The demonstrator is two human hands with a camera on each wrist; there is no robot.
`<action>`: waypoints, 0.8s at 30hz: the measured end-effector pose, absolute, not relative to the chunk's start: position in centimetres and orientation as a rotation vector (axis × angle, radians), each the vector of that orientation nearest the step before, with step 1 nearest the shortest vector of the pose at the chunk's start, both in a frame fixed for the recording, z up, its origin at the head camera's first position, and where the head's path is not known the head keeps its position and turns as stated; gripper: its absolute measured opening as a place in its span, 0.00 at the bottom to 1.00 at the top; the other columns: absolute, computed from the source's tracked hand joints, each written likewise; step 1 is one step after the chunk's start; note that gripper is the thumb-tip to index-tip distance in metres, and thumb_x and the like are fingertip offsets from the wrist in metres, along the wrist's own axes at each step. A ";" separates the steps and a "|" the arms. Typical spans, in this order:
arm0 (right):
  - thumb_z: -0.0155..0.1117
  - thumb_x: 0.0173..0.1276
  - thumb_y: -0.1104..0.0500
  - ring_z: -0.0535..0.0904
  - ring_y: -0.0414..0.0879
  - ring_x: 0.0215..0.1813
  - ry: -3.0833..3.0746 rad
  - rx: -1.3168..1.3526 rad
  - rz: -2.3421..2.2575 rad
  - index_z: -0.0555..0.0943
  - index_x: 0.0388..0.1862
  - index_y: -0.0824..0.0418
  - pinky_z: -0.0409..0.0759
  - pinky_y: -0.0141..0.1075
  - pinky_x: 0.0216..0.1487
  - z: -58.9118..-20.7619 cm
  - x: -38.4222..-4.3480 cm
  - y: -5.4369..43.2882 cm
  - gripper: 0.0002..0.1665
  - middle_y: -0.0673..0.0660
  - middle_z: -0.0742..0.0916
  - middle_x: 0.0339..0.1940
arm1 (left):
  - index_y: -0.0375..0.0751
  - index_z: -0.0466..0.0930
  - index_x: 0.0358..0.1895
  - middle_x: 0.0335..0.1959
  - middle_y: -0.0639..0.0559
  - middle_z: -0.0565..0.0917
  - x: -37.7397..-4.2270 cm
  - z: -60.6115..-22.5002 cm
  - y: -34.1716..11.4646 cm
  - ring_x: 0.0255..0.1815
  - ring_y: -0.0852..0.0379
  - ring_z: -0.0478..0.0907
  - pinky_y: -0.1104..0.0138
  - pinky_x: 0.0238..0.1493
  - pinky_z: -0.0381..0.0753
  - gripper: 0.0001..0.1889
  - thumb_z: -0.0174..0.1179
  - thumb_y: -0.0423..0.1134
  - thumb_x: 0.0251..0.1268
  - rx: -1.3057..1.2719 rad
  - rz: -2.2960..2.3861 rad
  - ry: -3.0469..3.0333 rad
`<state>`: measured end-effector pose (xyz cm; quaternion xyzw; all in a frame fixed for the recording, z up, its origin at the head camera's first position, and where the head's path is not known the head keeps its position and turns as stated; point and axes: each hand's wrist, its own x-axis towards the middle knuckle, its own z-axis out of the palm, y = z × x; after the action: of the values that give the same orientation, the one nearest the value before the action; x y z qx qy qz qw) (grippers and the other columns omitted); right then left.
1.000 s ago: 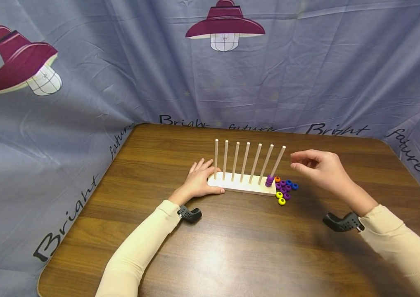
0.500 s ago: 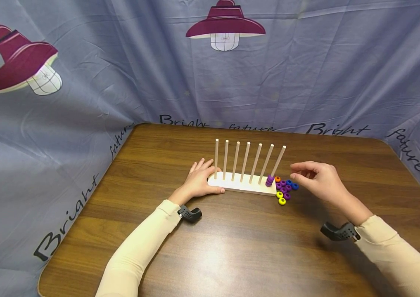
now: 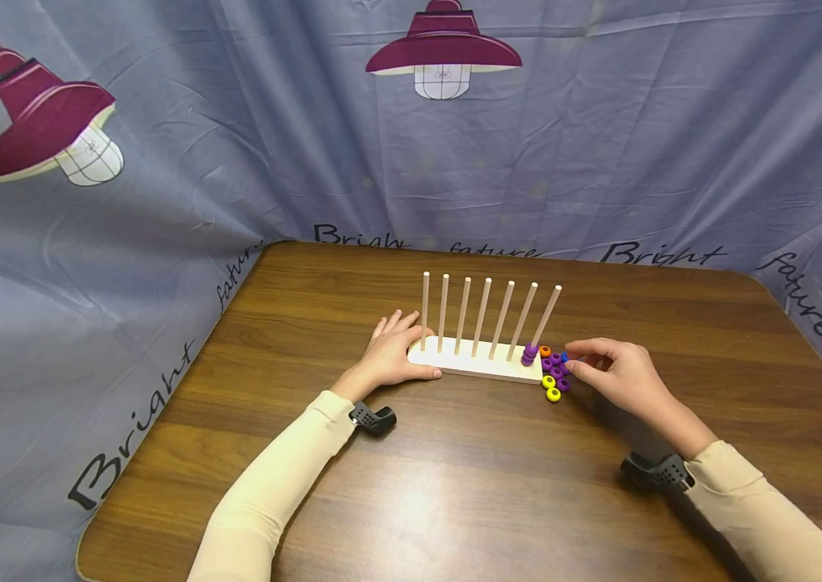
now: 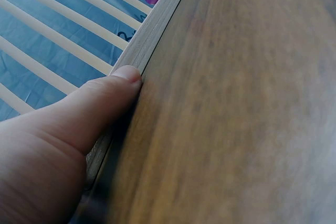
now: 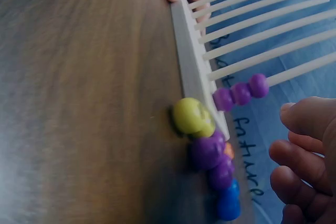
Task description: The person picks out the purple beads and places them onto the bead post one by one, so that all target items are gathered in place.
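Note:
A pale wooden peg rack (image 3: 476, 365) stands on the table with several upright rods. Three purple beads (image 3: 529, 355) are stacked on its rightmost rod. My left hand (image 3: 387, 360) grips the rack's left end, the thumb (image 4: 113, 90) along the front edge and the other fingers behind. Low over the loose beads at the right end hovers my right hand (image 3: 621, 370), its fingers loosely bent with a gap between thumb and fingertips. Its fingertips overlap a blue bead (image 3: 565, 356) in the head view. Several purple beads (image 5: 207, 152) lie bunched there.
Two yellow beads (image 3: 553, 394) lie at the near side of the bunch, and an orange bead (image 3: 545, 352) touches the rack's right end. The brown wooden table (image 3: 454, 485) is backed by a blue-grey curtain (image 3: 411, 162).
My right hand has come down toward the table, its fingertips now at the blue beads. My left hand and the rack have kept their place.

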<state>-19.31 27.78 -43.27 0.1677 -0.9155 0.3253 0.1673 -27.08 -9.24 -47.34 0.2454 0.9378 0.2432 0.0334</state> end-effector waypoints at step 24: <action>0.77 0.58 0.65 0.73 0.28 0.26 -2.641 0.358 1.026 0.90 0.42 0.63 0.71 0.21 0.26 -46.7 -18.1 28.6 0.12 0.55 0.90 0.29 | 0.53 0.78 0.66 0.82 0.41 0.61 -27.1 -47.4 -9.3 0.85 0.36 0.47 0.43 0.84 0.39 0.38 0.73 0.64 0.51 0.749 0.734 2.892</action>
<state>-18.13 28.58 -46.68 0.1241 -0.9154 0.3555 0.1425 -27.07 -9.26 -47.41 0.2434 0.9396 0.2385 0.0329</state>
